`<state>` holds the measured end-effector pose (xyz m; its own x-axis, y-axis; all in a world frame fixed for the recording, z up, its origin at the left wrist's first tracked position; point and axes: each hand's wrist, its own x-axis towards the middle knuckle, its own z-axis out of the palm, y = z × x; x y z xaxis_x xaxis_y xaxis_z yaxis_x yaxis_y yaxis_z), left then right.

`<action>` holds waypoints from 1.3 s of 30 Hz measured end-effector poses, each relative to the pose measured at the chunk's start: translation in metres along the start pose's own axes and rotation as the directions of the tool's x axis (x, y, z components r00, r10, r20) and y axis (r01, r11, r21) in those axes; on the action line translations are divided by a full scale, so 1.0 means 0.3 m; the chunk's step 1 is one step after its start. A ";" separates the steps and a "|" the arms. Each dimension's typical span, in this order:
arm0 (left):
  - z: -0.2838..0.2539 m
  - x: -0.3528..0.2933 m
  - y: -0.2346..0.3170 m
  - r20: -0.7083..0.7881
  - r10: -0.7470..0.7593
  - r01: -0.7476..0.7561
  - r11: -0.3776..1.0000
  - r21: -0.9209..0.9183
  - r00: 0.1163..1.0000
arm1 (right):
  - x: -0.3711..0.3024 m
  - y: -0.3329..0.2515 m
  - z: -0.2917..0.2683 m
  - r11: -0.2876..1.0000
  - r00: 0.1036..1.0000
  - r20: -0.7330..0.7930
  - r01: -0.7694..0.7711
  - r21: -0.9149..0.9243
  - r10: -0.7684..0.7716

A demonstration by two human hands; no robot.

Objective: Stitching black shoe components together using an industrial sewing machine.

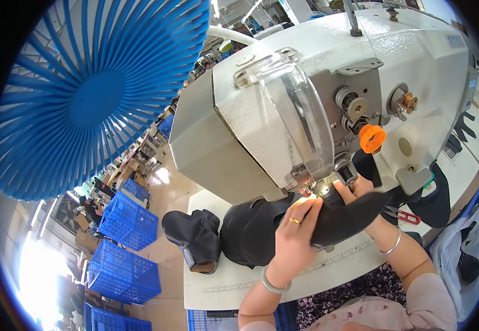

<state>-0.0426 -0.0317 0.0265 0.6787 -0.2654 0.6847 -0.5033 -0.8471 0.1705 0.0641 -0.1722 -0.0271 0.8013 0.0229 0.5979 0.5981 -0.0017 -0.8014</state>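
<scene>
A curved black leather piece lies under the needle area of a large white sewing machine. My left hand, with a gold ring and a bangle on the wrist, pinches its near left edge, fingertips close to the lit presser foot. On the other side, my right hand grips the same piece just right of the needle; part of its fingers is hidden behind the leather. More sewn black leather pieces are heaped left of my left hand, and one folded piece sits farther left.
Red-handled thread snips lie right of the machine, near another black piece. A ruler strip runs along the white table's front. A blue fan looms at upper left. Blue crates stand on the floor; a plastic bag hangs at right.
</scene>
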 end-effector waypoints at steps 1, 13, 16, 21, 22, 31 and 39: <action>-0.005 -0.001 -0.025 -0.010 -0.058 0.056 0.984 -0.166 0.998 | 0.003 -0.006 -0.010 1.000 0.999 0.040 -0.009 -0.015 0.010; -0.032 -0.009 -0.056 0.051 0.040 -0.032 0.989 -0.141 0.998 | -0.020 -0.036 0.010 0.989 0.989 -0.014 -0.146 -0.038 0.146; -0.032 -0.007 -0.067 0.041 0.061 -0.054 0.987 -0.151 0.997 | -0.017 -0.038 0.007 0.994 0.998 -0.008 -0.061 -0.091 0.061; -0.020 -0.006 -0.086 -0.001 0.122 -0.121 0.984 -0.131 0.993 | -0.009 -0.058 -0.003 0.986 0.999 0.015 -0.046 -0.162 0.049; -0.019 -0.005 -0.091 0.011 0.104 -0.102 0.986 -0.135 0.995 | -0.009 -0.063 -0.003 0.983 0.998 0.012 -0.054 -0.173 0.057; -0.040 0.015 -0.108 0.041 0.080 -0.070 0.978 -0.197 0.996 | 0.006 -0.071 -0.001 0.978 0.995 0.055 -0.072 -0.195 0.084; -0.041 0.002 -0.128 0.030 0.046 -0.032 0.939 -0.344 0.999 | 0.013 -0.034 -0.018 0.991 0.995 0.094 0.000 -0.133 0.012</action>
<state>-0.0294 0.0063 0.0292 0.6709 -0.3175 0.6701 -0.6782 -0.6282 0.3813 0.0613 -0.1774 -0.0165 0.8035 0.1171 0.5837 0.5952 -0.1350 -0.7922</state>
